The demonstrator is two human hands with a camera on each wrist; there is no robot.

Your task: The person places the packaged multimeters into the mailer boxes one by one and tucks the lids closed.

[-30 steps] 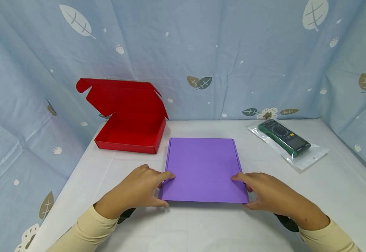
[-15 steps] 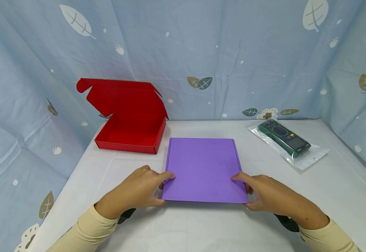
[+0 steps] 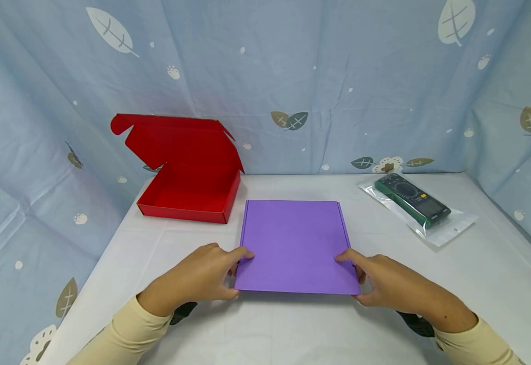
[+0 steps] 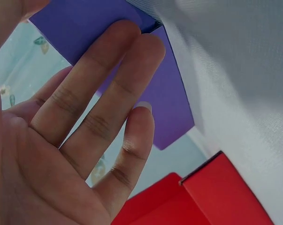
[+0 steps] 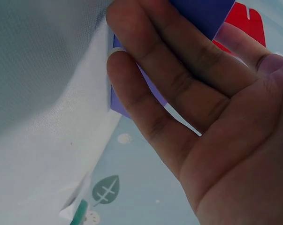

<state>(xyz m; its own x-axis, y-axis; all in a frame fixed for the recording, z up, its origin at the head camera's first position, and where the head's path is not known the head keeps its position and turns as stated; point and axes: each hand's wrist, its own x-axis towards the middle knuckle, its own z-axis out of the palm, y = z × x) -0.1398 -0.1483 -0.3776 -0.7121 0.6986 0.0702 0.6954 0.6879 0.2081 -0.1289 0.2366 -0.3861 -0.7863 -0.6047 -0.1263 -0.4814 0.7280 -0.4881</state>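
Observation:
A flat purple cardboard box lies mid-table with its lid down. My left hand grips its near left corner, index finger on the lid and thumb at the front edge. My right hand holds the near right corner in the same way. In the left wrist view, the other fingers lie along the purple side wall. The right wrist view has the fingers against the opposite side. The box's front face is mostly hidden from above.
A red cardboard box with its lid raised stands at the back left. At the back right, a green and black multimeter lies on a clear plastic bag. A patterned blue curtain hangs behind the white table.
The left thumb has drawn slightly in against the box's front corner. The boxes and the multimeter stay in place, and both hands keep their hold.

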